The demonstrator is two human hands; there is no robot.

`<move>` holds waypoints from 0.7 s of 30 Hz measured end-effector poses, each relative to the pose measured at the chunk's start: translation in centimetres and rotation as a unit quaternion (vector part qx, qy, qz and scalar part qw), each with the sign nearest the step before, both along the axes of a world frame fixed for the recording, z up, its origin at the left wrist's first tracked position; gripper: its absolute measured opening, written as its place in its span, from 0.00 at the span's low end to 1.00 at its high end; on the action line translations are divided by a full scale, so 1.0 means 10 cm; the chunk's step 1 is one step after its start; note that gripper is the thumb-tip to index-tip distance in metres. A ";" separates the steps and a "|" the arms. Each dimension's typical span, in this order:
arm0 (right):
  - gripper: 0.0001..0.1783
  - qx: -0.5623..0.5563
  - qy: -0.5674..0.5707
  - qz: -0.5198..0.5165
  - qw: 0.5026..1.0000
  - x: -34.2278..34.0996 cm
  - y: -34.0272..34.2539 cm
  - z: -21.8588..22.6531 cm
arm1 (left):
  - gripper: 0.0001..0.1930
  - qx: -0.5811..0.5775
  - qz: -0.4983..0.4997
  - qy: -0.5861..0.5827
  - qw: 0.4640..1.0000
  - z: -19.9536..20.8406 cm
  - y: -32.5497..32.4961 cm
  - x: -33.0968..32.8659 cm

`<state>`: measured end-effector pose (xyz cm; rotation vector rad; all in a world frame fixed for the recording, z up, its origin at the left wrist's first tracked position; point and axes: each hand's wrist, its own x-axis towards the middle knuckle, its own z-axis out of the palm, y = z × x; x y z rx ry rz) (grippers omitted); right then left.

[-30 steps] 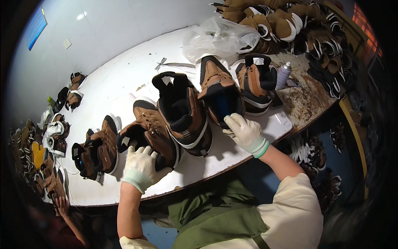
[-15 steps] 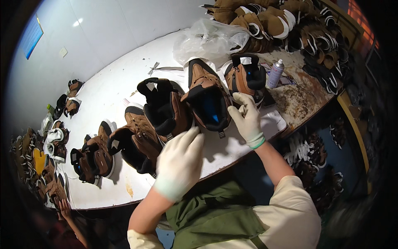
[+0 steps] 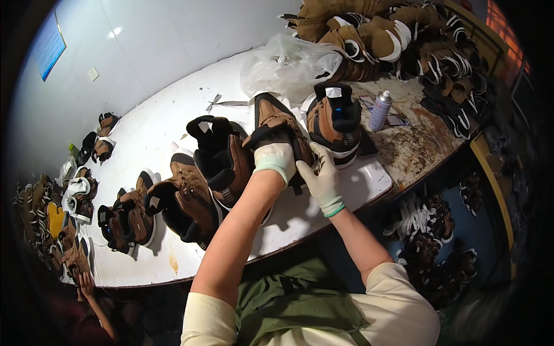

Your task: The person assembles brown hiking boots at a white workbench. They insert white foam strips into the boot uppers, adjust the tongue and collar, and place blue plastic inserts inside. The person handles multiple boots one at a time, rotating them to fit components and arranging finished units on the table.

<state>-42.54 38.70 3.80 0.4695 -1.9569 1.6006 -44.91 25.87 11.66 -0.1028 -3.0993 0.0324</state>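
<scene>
My left hand, in a white glove, reaches down into the opening of a brown and black high-top shoe; its fingers are hidden inside. At the right side of the same shoe's collar, my gloved right hand has its thumb and fingers bent in around the edge. To the right stands another brown high-top shoe with a white sole. On the left are a wide-open high-top and a further brown shoe, with their black linings showing.
A spray can stands on the stained part of the white table. Clear plastic bags and heaped shoe uppers lie behind. More shoes sit at left, where another person's hand touches the table edge.
My left hand has moved forward and right, into the shoe's opening. My right hand has come down and left to its collar. The shoe's opening is now mostly covered.
</scene>
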 end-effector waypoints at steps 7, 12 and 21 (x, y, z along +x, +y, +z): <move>0.23 -0.199 -0.223 0.055 0.953 -0.15 0.08 -0.46 | 0.29 0.001 0.043 0.099 0.994 0.02 0.19 -0.07; 0.19 -0.191 -0.237 0.084 0.949 -0.19 0.04 -0.28 | 0.25 0.014 0.048 0.134 0.990 0.00 0.12 -0.06; 0.23 -0.324 -0.308 0.138 0.884 -0.03 0.09 0.13 | 0.15 0.039 0.024 0.153 0.987 0.42 0.16 0.43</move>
